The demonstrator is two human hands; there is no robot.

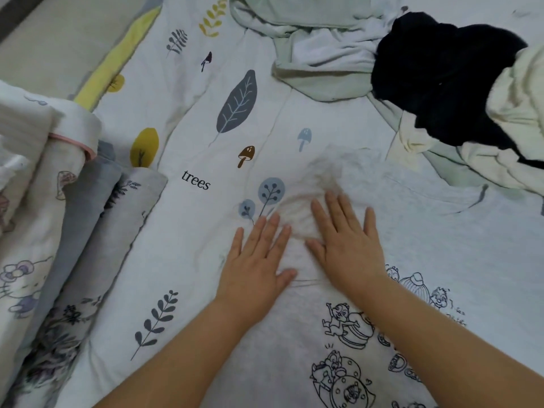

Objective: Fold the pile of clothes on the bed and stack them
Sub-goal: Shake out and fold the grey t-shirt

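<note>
Bedding: a white sheet point(188, 148) printed with leaves, mushrooms and the word "trees" covers the bed. Along the left edge lies a rolled or bunched group of quilts point(59, 219), one white with a pink-trimmed edge and a cartoon cat print, one grey with dark floral print.

Unfolded pile, upper right: a pale green garment point(309, 51) lies crumpled at the top, a black garment point(441, 81) overlaps its right side, and a cream garment point(518, 113) lies against and partly under the black one. All three sit well apart from the hands.

Item in work: a white T-shirt point(412, 231) with black line-drawn cartoon chipmunks lies spread flat on the sheet in the lower right, its sleeve reaching toward the left.

Left hand point(259, 260): palm down, fingers straight and slightly spread, pressing on the sleeve's near edge where it meets the sheet; it grips nothing.

Right hand point(344, 242): palm down just beside the left, fingers straight and spread, flat on the sleeve cloth, which is wrinkled ahead of the fingertips; it grips nothing.
</note>
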